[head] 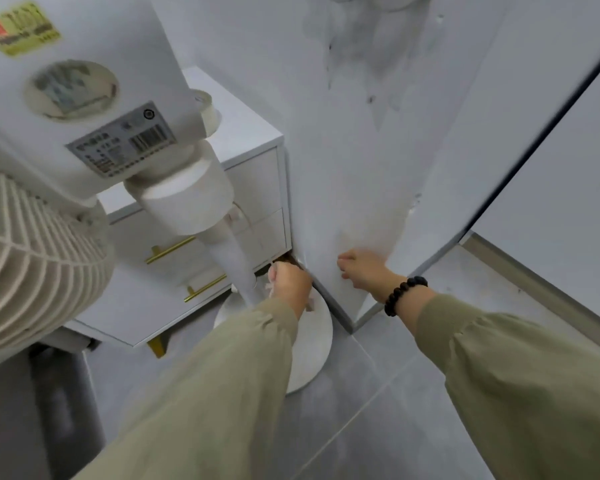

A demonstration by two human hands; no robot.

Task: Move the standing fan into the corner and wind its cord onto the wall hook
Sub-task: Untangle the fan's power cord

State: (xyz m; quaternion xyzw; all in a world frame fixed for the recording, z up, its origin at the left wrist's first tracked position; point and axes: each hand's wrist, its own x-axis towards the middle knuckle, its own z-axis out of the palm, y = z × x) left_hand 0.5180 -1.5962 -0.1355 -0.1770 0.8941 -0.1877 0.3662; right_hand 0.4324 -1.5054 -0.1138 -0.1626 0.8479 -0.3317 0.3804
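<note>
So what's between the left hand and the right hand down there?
In the head view, only a bare stretch of white wall separates the left hand from the right hand; nothing else lies there.

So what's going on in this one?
A person is bent over a fan that stands by a wall corner, next to a white cabinet. The left hand is down by the fan's pole, just above the round base, fingers curled, perhaps on the cord; blur hides it. The right hand is low against the wall. No hook shows.
</note>
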